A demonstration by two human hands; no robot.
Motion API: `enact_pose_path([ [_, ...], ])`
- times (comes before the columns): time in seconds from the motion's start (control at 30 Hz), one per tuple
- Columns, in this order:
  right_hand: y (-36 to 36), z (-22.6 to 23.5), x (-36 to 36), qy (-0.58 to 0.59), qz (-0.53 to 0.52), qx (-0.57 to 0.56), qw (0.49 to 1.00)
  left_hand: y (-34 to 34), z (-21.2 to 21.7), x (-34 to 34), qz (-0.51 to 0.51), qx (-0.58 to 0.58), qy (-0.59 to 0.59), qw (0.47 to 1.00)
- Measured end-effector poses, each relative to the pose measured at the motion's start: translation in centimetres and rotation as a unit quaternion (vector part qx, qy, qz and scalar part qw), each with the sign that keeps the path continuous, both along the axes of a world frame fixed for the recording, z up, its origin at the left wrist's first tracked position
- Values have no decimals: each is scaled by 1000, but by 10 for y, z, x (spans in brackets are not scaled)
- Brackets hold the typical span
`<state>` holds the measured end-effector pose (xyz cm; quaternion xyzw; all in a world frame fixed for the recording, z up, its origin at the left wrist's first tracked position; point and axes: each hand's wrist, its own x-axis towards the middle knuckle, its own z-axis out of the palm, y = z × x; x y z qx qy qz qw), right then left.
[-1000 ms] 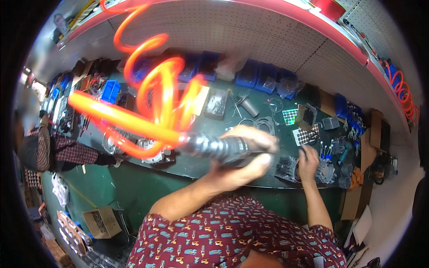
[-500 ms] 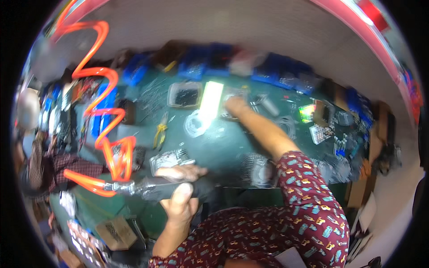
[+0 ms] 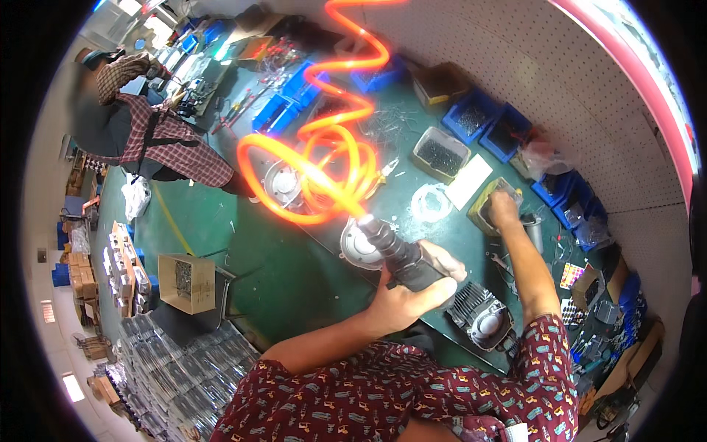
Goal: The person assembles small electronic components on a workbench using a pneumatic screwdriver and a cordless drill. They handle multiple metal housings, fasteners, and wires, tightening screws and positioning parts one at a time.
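1. Green-topped and long, the workbench [image 3: 324, 258] runs from 11 o'clock down to 4 o'clock below a white pegboard wall [image 3: 515, 81]; its near edge faces the green floor [image 3: 184, 228].
2. At centre, the left hand [image 3: 401, 298] is clamped around the dark body of a pneumatic driver [image 3: 401, 258], nose tilted toward 11 o'clock, seemingly so that the coiled orange air hose [image 3: 324, 169] hangs slack above the bench instead of dragging over the parts.
3. Toward 2 o'clock the right hand [image 3: 504, 210] reaches into a small yellow tray [image 3: 482, 210]; its fingers curl downward, but whether they pinch anything cannot be told. The two hands are well apart.
4. Just under the driver's nose lies a round grey metal housing [image 3: 357, 247]; a finned grey casting [image 3: 482, 317] sits near the bench edge at 4 o'clock.
5. Blue bins [image 3: 486, 125] and a box of dark screws [image 3: 440, 153] line the wall side, within arm's reach.
6. Open room lies mostly at 9 o'clock over the floor, where a cardboard box [image 3: 186, 283] stands; another person in a plaid shirt [image 3: 173, 144] works at 10 o'clock.
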<state>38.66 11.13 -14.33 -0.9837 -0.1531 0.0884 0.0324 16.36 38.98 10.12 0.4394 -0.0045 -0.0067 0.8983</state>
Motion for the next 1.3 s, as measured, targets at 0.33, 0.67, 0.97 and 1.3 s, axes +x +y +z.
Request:
enact_pose_path([
  [0.33,-56,179,-190,98,-351,590,721,-34,42,7,-7,27,-29,999],
  [0.67,-159,190,-406,51,-380,808,446,-159,52,-35,-106,-141,-41,983],
  [0.97,-227,171,-472,96,-361,898,232,-280,50,-86,-110,-81,-5,991],
  [1.3,-181,166,-430,88,-291,907,290,-245,53,-54,-108,-79,-10,991],
])
